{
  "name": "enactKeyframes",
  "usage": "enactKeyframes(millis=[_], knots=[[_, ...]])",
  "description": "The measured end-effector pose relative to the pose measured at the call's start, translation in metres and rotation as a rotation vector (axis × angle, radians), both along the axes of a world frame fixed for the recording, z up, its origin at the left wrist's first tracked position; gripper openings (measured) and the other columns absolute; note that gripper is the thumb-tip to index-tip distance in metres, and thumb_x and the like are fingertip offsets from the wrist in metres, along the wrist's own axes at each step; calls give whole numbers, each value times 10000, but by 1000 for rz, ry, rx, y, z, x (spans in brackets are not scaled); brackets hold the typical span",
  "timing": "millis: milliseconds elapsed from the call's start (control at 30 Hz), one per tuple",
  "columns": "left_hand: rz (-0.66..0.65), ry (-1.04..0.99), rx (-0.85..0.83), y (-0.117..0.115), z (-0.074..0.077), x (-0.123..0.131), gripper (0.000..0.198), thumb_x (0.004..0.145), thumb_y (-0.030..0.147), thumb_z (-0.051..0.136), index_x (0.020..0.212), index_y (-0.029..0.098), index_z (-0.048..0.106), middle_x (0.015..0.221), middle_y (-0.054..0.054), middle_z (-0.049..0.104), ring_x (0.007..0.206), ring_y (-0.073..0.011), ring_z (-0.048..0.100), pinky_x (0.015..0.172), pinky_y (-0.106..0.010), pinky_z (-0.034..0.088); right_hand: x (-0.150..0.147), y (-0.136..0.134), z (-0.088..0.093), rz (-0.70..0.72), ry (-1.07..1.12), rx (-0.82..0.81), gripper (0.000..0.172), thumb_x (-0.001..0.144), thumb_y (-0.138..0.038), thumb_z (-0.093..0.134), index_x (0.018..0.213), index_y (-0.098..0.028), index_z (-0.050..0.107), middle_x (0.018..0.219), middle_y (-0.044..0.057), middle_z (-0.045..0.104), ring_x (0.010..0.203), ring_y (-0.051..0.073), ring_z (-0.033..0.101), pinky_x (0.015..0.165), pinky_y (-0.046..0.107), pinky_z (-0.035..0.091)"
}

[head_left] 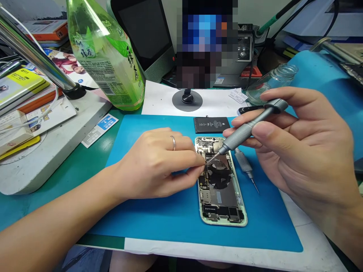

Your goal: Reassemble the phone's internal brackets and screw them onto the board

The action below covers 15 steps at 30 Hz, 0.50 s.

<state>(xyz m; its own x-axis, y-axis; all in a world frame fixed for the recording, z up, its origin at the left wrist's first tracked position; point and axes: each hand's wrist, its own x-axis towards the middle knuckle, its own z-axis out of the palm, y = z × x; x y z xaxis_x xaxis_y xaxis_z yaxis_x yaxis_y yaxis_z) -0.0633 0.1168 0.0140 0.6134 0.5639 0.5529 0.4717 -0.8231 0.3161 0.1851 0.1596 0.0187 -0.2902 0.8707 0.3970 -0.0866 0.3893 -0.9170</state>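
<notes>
An opened smartphone (224,181) lies on a blue mat (159,219), its circuit boards and inner frame exposed. My right hand (303,147) grips a grey precision screwdriver (241,132), tilted so that its thin tip reaches the phone's upper left part. At that tip, my left hand (161,162), with a ring on one finger, has its thumb and forefinger pinched together; whatever is between them is too small or hidden to make out. Just above the phone rests a black battery (211,125). A second grey screwdriver (244,163) lies to the phone's right.
On the left stand a green tea bottle (113,68) and a lamp base (42,158) loaded with boxes and papers. Behind the mat are a round stand base (187,100), a dark screen (144,30) and a glass jar (272,83). A card (100,130) lies by the mat.
</notes>
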Motion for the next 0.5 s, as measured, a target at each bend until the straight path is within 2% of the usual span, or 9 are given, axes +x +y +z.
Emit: enactKeyframes(millis=[500], knots=[[29, 3, 9, -2, 0, 0, 201, 1014, 140, 656, 878, 147, 804, 789, -33, 791, 653, -141, 698, 630, -344, 459, 1, -2, 0, -27, -24, -8, 311, 931, -171, 785, 1181, -333, 693, 970, -66, 784, 904, 133, 806, 783, 241, 736]])
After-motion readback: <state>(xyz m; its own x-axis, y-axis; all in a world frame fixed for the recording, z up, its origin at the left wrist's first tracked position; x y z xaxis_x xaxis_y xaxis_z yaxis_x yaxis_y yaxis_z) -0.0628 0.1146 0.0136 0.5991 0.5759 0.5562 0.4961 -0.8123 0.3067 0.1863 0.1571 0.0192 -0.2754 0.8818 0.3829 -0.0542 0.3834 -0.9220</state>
